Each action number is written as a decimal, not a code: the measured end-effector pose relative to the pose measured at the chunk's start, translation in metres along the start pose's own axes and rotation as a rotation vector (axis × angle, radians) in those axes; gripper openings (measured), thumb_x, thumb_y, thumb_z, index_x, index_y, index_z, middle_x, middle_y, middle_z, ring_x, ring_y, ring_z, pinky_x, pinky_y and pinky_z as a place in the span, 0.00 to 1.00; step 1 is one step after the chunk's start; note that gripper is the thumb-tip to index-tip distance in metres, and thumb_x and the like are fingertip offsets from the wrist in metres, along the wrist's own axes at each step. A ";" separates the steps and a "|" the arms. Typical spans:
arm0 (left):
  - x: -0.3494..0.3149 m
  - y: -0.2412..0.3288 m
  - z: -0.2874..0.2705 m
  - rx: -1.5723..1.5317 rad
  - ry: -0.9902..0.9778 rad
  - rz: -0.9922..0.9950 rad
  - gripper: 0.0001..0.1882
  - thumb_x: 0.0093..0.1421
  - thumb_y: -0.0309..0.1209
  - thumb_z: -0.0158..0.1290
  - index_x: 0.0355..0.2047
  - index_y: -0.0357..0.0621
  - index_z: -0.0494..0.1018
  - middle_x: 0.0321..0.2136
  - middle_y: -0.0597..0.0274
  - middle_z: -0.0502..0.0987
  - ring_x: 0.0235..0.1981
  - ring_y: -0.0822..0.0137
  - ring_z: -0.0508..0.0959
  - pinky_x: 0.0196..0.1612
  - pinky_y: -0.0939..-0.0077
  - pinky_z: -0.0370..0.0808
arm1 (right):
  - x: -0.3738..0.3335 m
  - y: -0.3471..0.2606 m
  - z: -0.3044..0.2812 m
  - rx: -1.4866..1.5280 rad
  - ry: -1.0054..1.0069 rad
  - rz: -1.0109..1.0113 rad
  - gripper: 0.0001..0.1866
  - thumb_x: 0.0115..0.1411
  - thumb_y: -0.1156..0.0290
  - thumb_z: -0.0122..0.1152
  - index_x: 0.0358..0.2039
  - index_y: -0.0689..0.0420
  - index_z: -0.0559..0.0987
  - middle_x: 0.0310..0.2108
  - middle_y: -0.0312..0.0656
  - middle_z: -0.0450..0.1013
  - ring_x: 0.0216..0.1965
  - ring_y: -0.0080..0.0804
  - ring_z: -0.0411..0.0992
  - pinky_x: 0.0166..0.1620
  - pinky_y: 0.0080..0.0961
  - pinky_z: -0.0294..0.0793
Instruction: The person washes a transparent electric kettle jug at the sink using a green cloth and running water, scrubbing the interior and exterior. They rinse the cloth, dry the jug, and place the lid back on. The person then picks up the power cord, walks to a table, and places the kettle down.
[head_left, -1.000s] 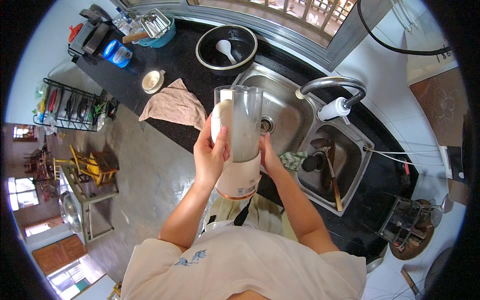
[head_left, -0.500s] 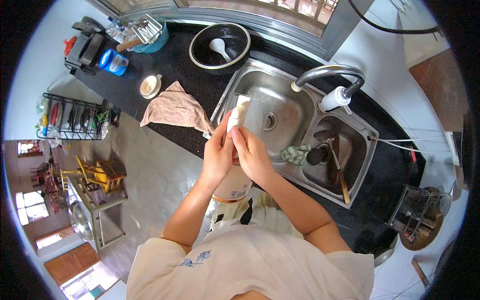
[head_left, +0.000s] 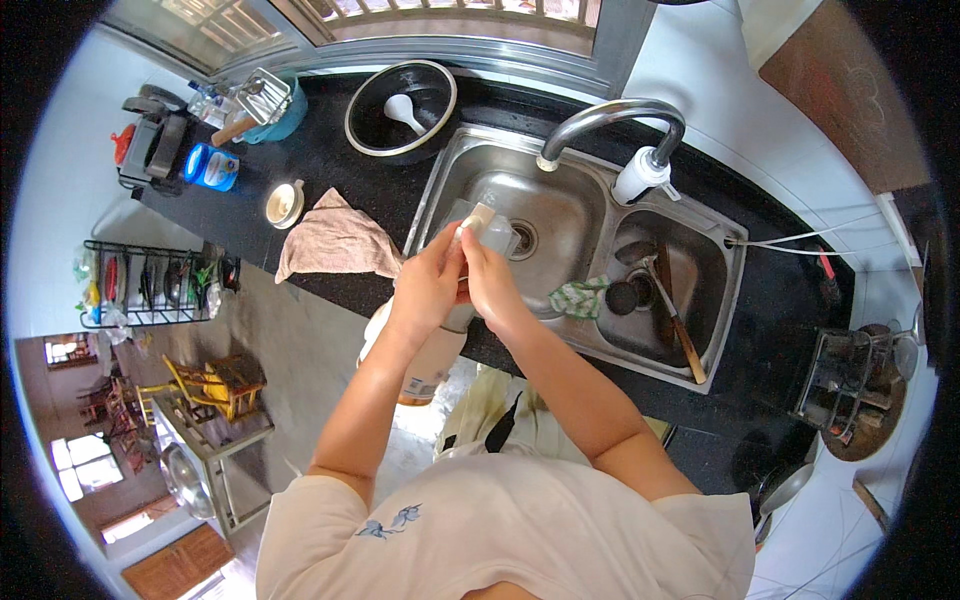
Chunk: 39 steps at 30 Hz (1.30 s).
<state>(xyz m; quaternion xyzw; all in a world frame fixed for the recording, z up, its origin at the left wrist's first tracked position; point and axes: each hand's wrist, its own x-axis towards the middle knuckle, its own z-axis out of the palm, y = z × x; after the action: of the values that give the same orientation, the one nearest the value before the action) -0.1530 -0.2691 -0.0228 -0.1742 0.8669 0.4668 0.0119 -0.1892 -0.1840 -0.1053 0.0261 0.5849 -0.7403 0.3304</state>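
Over the left basin of the steel sink [head_left: 570, 215], my left hand [head_left: 428, 275] and my right hand [head_left: 490, 280] are pressed together, fingers closed. Between them is a pale, stubby, cream-tipped thing [head_left: 481, 216]; its lower part is hidden by the fingers, so its kind does not show. A see-through piece [head_left: 497, 232] shows beside the fingertips. Whether it belongs to the held thing or sits behind it, I cannot tell. The curved tap [head_left: 610, 118], with a white filter [head_left: 640, 176], reaches over the basin.
Left of the sink lie a pinkish-brown cloth [head_left: 338, 240], a small cream cup [head_left: 285, 204] and a blue tin [head_left: 211, 167]. A black bowl [head_left: 365, 125] holds a white rice paddle [head_left: 404, 112]. A green-and-white cloth [head_left: 580, 298] drapes the divider beside a wooden-handled utensil [head_left: 684, 340].
The view has turned and shifted, so the counter and sink sit differently. My hands stay closed together on the pale thing, which now shows less of its length above the fingers.
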 end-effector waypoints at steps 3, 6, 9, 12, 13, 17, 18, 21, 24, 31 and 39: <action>0.012 -0.017 0.008 0.024 -0.018 0.012 0.19 0.65 0.37 0.44 0.54 0.45 0.69 0.32 0.44 0.78 0.34 0.50 0.80 0.38 0.65 0.74 | 0.008 0.007 -0.004 0.073 -0.009 0.043 0.32 0.65 0.42 0.38 0.37 0.62 0.75 0.30 0.44 0.74 0.27 0.34 0.76 0.28 0.27 0.77; 0.017 -0.017 0.008 0.056 -0.051 -0.048 0.19 0.64 0.37 0.44 0.53 0.46 0.69 0.34 0.41 0.78 0.37 0.48 0.79 0.40 0.63 0.74 | 0.011 0.008 -0.004 0.125 0.006 0.069 0.32 0.65 0.41 0.36 0.38 0.60 0.75 0.31 0.45 0.74 0.27 0.35 0.76 0.28 0.28 0.77; 0.021 -0.018 0.011 0.095 -0.045 -0.026 0.19 0.64 0.38 0.44 0.52 0.45 0.70 0.35 0.41 0.78 0.38 0.48 0.79 0.41 0.63 0.74 | 0.004 -0.008 -0.005 0.242 -0.034 0.164 0.32 0.65 0.41 0.35 0.40 0.59 0.73 0.31 0.46 0.75 0.28 0.35 0.76 0.29 0.29 0.78; 0.027 -0.015 0.012 0.145 -0.065 -0.033 0.19 0.64 0.38 0.44 0.52 0.46 0.70 0.36 0.41 0.77 0.39 0.48 0.78 0.43 0.63 0.74 | 0.002 -0.014 -0.006 0.303 -0.027 0.190 0.31 0.65 0.41 0.34 0.42 0.58 0.72 0.32 0.46 0.75 0.29 0.34 0.76 0.32 0.31 0.78; 0.028 -0.014 0.012 0.167 -0.078 -0.033 0.19 0.64 0.39 0.44 0.52 0.46 0.70 0.36 0.42 0.78 0.40 0.48 0.78 0.43 0.63 0.74 | 0.003 -0.013 -0.006 0.319 -0.031 0.193 0.31 0.65 0.41 0.34 0.43 0.58 0.71 0.32 0.46 0.75 0.30 0.34 0.76 0.32 0.31 0.78; 0.033 -0.007 0.010 0.248 -0.137 -0.023 0.19 0.64 0.40 0.43 0.52 0.48 0.71 0.38 0.44 0.78 0.40 0.48 0.78 0.44 0.63 0.74 | -0.005 -0.028 -0.007 0.395 -0.043 0.234 0.30 0.65 0.42 0.34 0.43 0.57 0.71 0.33 0.45 0.75 0.32 0.33 0.76 0.34 0.31 0.78; 0.034 -0.003 0.010 0.268 -0.155 -0.015 0.19 0.64 0.40 0.43 0.52 0.48 0.71 0.38 0.44 0.78 0.41 0.48 0.78 0.44 0.64 0.74 | -0.005 -0.028 -0.008 0.417 -0.036 0.252 0.30 0.65 0.41 0.34 0.43 0.57 0.71 0.34 0.45 0.75 0.32 0.33 0.76 0.35 0.31 0.78; 0.040 -0.002 0.013 0.275 -0.190 -0.067 0.19 0.64 0.41 0.43 0.51 0.48 0.71 0.38 0.45 0.78 0.41 0.48 0.78 0.44 0.64 0.74 | -0.002 -0.027 -0.010 0.483 -0.012 0.292 0.31 0.65 0.42 0.34 0.44 0.58 0.71 0.34 0.46 0.75 0.32 0.35 0.76 0.35 0.33 0.78; 0.041 0.005 0.016 0.291 -0.204 -0.075 0.20 0.64 0.41 0.43 0.52 0.47 0.71 0.38 0.45 0.78 0.41 0.48 0.77 0.45 0.64 0.73 | -0.001 -0.025 -0.014 0.536 -0.007 0.298 0.31 0.66 0.43 0.33 0.44 0.60 0.71 0.35 0.46 0.75 0.32 0.36 0.77 0.35 0.34 0.78; 0.047 0.011 0.024 0.370 -0.260 -0.024 0.20 0.64 0.42 0.42 0.51 0.47 0.71 0.39 0.45 0.77 0.42 0.48 0.77 0.46 0.62 0.72 | -0.005 -0.024 -0.027 0.561 -0.068 0.259 0.31 0.66 0.42 0.31 0.46 0.57 0.70 0.36 0.45 0.74 0.36 0.34 0.76 0.40 0.34 0.76; 0.045 0.002 0.019 0.058 -0.274 -0.041 0.20 0.64 0.40 0.45 0.52 0.43 0.70 0.36 0.48 0.79 0.38 0.57 0.80 0.42 0.70 0.74 | -0.017 -0.038 -0.033 0.524 -0.174 0.181 0.32 0.66 0.42 0.32 0.48 0.61 0.69 0.40 0.48 0.74 0.41 0.37 0.75 0.45 0.37 0.76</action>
<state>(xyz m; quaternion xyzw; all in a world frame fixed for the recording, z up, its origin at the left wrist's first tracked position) -0.1980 -0.2655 -0.0405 -0.1261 0.8664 0.4609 0.1449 -0.2070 -0.1428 -0.0761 0.0991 0.3384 -0.8332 0.4259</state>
